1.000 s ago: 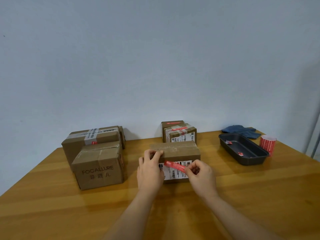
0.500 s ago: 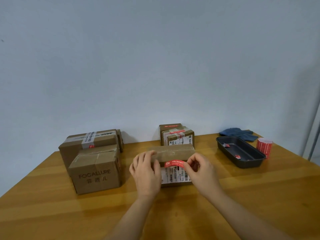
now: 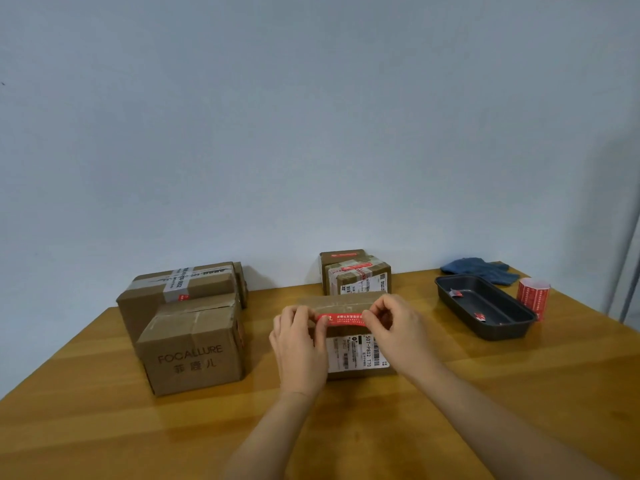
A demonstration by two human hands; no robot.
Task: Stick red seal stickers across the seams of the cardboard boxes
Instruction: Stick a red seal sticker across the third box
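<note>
Red seal sticker (image 3: 341, 318) stretched level above the brown box (image 3: 349, 341).

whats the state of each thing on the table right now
red seal sticker: stretched between both hands over the box
left hand: pinching sticker's left end
right hand: pinching its right end
middle box: taped shut, label facing camera
black tray: holds sticker scraps
sticker roll: upright

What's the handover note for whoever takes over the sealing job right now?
Left hand and right hand each pinch one end of a red seal sticker, stretched along the front top edge of the middle box; not yet pressed flat.
Done: two boxes behind carry red seals.
Left: press this one down, then the FOCALLURE box, which shows no seal on top.
Sticker roll stands right of the dark tray.
</note>
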